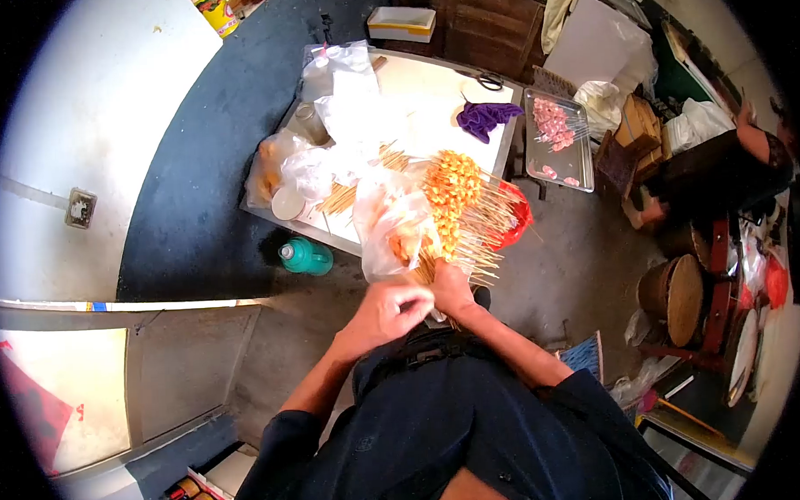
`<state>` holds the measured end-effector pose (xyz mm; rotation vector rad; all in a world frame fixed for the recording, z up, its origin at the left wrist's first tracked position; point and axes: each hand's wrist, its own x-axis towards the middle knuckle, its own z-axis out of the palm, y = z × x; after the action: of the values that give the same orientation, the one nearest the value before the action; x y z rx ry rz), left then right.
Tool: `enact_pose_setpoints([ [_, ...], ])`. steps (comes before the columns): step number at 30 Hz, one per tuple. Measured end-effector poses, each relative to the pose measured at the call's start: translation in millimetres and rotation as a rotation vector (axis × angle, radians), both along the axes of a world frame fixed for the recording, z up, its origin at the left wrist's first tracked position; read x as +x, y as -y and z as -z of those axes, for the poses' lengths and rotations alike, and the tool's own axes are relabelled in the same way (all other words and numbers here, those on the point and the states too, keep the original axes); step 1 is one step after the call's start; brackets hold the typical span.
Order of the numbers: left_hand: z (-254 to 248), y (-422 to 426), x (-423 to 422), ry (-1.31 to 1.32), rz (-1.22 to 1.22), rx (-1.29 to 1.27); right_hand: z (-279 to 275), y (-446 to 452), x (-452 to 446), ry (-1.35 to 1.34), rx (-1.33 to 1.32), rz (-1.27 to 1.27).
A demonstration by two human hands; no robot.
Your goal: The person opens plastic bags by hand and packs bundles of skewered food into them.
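My right hand [452, 288] is wrapped round the stick ends of a bundle of skewers at the table's near edge. A clear plastic bag [390, 224] covers the upper part of this bundle, with orange food showing through. Close beside it, my left hand [389, 312] is closed, fingers curled, just below the bag; what it pinches, if anything, I cannot make out. Right of the bag lies a large pile of skewers with orange-yellow food [455, 195], bare sticks pointing right. A red plastic bag [515, 215] shows behind those sticks.
The white table [421, 91] also bears loose sticks [337, 199], plastic bags, a purple cloth [488, 119] and scissors [491, 82]. A metal tray of meat skewers [573, 160] stands to the right. A teal flask [305, 256] is on the floor. Another person [723, 168] is at far right.
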<state>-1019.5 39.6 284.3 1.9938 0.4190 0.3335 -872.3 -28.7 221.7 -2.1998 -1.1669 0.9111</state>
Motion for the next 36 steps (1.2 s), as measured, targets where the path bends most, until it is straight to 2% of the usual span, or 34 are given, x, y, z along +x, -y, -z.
enact_pose_setpoints([
  [1,-4.8,-2.9,4.9,0.097,-0.157,0.163,5.3,0.0,-0.9,-0.005,0.002,0.003],
  [3,-23.2,-15.0,24.0,0.109,-0.453,0.561,15.3,1.0,-3.4,0.076,0.009,-0.02],
  [5,-8.5,-23.7,32.0,-0.036,-0.6,0.678,14.7,1.5,-6.5,0.12,-0.005,-0.027],
  [8,23.3,-39.9,36.0,-0.074,-0.53,0.772,17.3,4.4,-8.6,0.153,0.024,-0.04],
  [13,-3.9,-41.1,43.6,0.083,-0.515,0.747,19.8,6.3,-6.6,0.14,-0.005,-0.065],
  [15,-17.8,-26.9,56.9,0.262,-0.371,0.592,31.5,7.2,-6.8,0.14,-0.034,-0.08],
  [16,-13.1,-16.4,60.2,0.259,-0.266,0.55,48.9,8.0,-5.3,0.159,-0.033,-0.163],
  [17,6.6,-2.4,58.8,0.241,-0.18,0.46,65.4,11.3,-3.1,0.178,-0.031,-0.245],
  [18,30.4,7.1,53.7,0.215,-0.135,0.323,61.5,16.4,-1.2,0.067,0.078,-0.124],
  [19,38.5,14.9,49.7,0.187,-0.088,0.185,61.4,12.7,3.8,0.11,0.025,-0.245],
  [21,43.8,15.8,29.3,0.065,-0.194,-0.603,65.5,17.4,1.7,0.114,-0.027,-0.168],
  [22,40.4,13.0,20.6,0.12,-0.173,-0.82,64.2,14.6,2.7,0.065,-0.091,-0.079],
  [23,52.4,12.1,12.9,0.136,-0.155,-0.81,61.4,14.7,4.7,0.064,-0.094,-0.081],
  [25,58.5,24.8,2.2,0.104,-0.247,-0.991,47.9,11.5,8.0,0.017,-0.036,-0.012],
  [26,88.0,27.7,-6.4,0.043,-0.359,-1.201,42.7,10.7,8.0,0.017,-0.033,-0.014],
  [27,94.9,33.5,-4.9,-0.023,-0.533,-1.311,38.4,10.9,8.0,0.04,-0.001,0.03],
  [30,125.8,32.8,-1.8,-0.169,-0.546,-1.382,43.9,10.3,8.7,0.086,0.035,0.043],
  [32,128.8,29.8,21.4,0.009,-0.486,-1.597,34.2,9.1,5.0,0.128,0.053,0.008],
  [35,64.8,25.1,51.3,-0.126,-0.477,-1.58,18.5,3.9,-4.3,0.158,0.194,0.022],
  [36,85.4,15.2,53.8,-0.039,-0.415,-1.602,17.9,2.1,0.2,0.251,0.236,-0.089],
])
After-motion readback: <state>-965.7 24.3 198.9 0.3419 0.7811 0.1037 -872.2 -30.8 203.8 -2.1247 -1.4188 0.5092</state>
